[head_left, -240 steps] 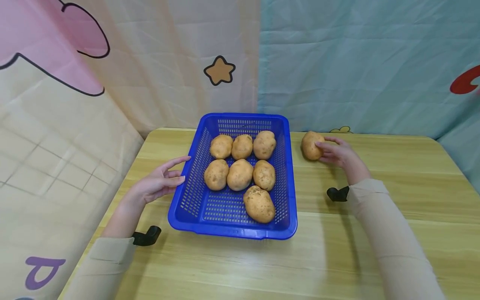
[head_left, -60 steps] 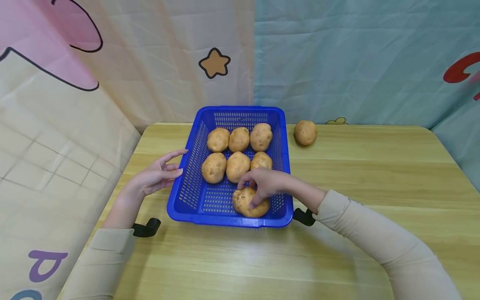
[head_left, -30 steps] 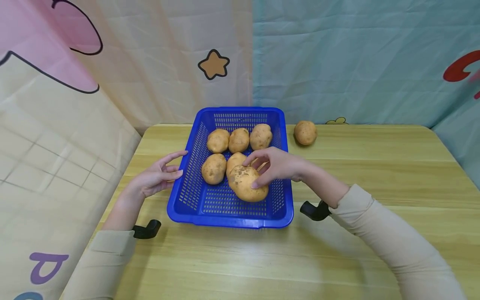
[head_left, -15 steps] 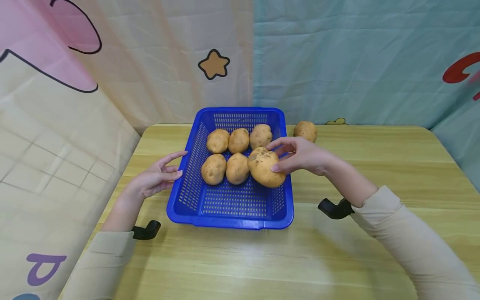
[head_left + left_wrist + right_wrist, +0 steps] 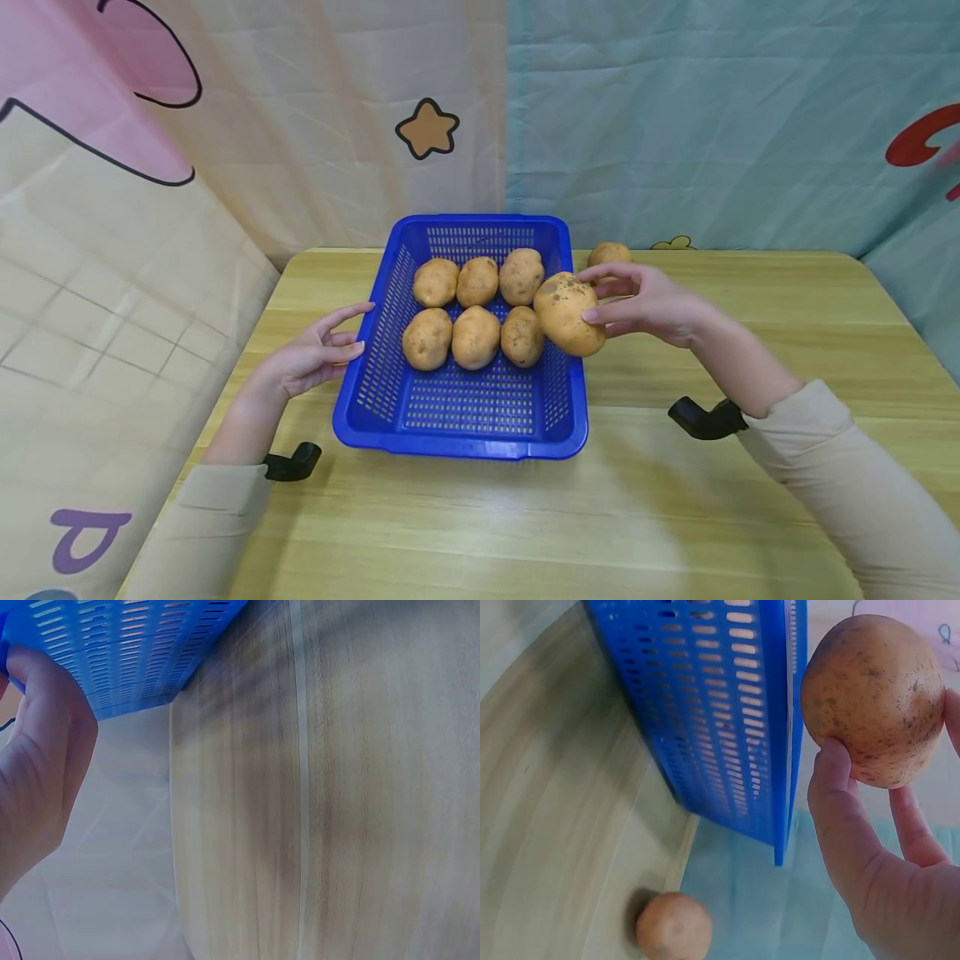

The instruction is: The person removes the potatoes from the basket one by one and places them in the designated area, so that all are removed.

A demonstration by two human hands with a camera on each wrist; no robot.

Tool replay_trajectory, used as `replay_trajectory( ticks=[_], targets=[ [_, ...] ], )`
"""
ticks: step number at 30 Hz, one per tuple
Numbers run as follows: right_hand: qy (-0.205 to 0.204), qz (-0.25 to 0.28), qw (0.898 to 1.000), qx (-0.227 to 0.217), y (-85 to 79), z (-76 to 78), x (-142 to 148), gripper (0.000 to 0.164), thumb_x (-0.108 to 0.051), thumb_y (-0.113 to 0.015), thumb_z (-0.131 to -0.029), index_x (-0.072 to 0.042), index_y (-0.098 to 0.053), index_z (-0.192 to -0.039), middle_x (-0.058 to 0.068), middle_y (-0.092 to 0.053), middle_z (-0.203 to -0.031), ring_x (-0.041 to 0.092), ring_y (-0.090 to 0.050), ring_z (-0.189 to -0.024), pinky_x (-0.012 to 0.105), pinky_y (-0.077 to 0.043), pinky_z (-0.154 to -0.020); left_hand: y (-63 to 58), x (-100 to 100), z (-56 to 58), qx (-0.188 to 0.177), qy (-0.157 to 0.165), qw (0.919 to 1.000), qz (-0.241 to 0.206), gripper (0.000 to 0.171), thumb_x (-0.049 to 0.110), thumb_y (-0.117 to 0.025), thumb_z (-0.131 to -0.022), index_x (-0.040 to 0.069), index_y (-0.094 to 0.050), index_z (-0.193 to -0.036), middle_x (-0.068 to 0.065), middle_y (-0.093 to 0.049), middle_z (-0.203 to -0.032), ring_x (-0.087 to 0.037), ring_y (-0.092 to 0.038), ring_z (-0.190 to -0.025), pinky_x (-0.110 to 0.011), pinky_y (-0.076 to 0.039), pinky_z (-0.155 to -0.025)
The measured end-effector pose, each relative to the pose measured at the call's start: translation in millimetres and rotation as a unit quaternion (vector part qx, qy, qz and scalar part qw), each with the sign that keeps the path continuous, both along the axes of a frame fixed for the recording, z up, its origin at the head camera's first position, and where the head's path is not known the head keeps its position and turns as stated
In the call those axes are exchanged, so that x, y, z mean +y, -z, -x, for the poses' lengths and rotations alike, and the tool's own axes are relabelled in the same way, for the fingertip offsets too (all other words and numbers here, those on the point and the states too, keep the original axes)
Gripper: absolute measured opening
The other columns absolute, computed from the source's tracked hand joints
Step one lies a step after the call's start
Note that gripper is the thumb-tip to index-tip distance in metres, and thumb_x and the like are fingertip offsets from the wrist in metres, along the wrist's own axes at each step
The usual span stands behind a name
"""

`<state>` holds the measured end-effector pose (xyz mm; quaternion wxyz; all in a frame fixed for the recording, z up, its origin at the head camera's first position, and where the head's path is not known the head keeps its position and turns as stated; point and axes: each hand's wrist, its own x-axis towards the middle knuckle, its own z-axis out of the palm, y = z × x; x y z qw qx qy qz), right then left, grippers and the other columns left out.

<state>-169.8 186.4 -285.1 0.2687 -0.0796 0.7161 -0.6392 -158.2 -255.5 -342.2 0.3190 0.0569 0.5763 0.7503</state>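
Observation:
A large potato (image 5: 572,315) with dark specks is held between the thumb and fingers of my right hand (image 5: 648,307). It is raised over the right rim of the blue plastic basket (image 5: 465,446), and the right wrist view shows it above that rim. Inside the basket lie several potatoes (image 5: 476,337) in two rows of three. My left hand (image 5: 311,354) holds the basket's left rim, thumb and index fingertip on it; its other fingers are partly hidden. Behind my right hand, another potato (image 5: 610,252) rests on the table, partly covered in the head view.
The wooden table (image 5: 450,525) carries the basket near its back edge. A printed curtain (image 5: 637,125) hangs right behind the table and another stretch runs along the left side. Black wrist mounts (image 5: 707,418) stick out from both sleeves.
My right hand let go of a potato at the back right of the table, then lifted the large potato from the basket's front and carried it right and back. My left hand stayed at the rim.

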Motion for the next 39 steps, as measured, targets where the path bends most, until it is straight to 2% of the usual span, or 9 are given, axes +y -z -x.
replay_trajectory(
  ticks=[6, 17, 24, 39],
  targets=[
    [0.017, 0.002, 1.0, -0.001, 1.9, 0.8, 14.4, 0.05, -0.001, -0.065, -0.085, -0.006, -0.043, -0.129, 0.018, -0.042, -0.119, 0.02, -0.059, -0.094, 0.041, -0.054, -0.08, 0.8, -0.3, 0.2, 0.005, 0.005, 0.9999, -0.009, 0.057, -0.005, -0.047, -0.094, 0.018, -0.025, -0.141, -0.011, -0.062, -0.106, -0.023, -0.065, -0.093, -0.034, -0.055, -0.079],
    [0.04, -0.004, 0.999, 0.001, 9.1, 0.4, 38.4, 0.046, -0.001, -0.064, -0.086, -0.012, -0.044, -0.126, 0.01, -0.051, -0.111, 0.018, -0.06, -0.093, 0.039, -0.054, -0.079, 1.4, -0.8, 0.3, 0.003, 0.004, 1.0, -0.008, 0.055, -0.006, -0.047, -0.094, 0.02, -0.028, -0.138, -0.011, -0.062, -0.105, -0.023, -0.065, -0.092, -0.033, -0.055, -0.078],
    [0.061, 0.0, 0.998, -0.003, 12.3, -0.8, 54.0, 0.038, 0.001, -0.062, -0.087, -0.018, -0.05, -0.117, 0.006, -0.055, -0.106, 0.017, -0.061, -0.091, 0.038, -0.055, -0.077, 1.1, -0.6, 0.5, -0.001, 0.003, 1.0, -0.007, 0.055, -0.005, -0.048, -0.094, 0.02, -0.028, -0.139, -0.011, -0.062, -0.106, -0.023, -0.065, -0.092, -0.034, -0.055, -0.078],
    [0.092, -0.001, 0.996, -0.023, 24.6, -3.9, 88.7, 0.035, 0.0, -0.063, -0.087, -0.023, -0.054, -0.112, 0.002, -0.057, -0.104, 0.016, -0.062, -0.09, 0.037, -0.055, -0.075, -0.3, 0.3, -0.4, 0.001, 0.004, 1.0, 0.0, 0.056, -0.003, -0.049, -0.094, 0.019, -0.026, -0.139, -0.011, -0.062, -0.104, -0.022, -0.065, -0.091, -0.033, -0.055, -0.078]
  ],
)
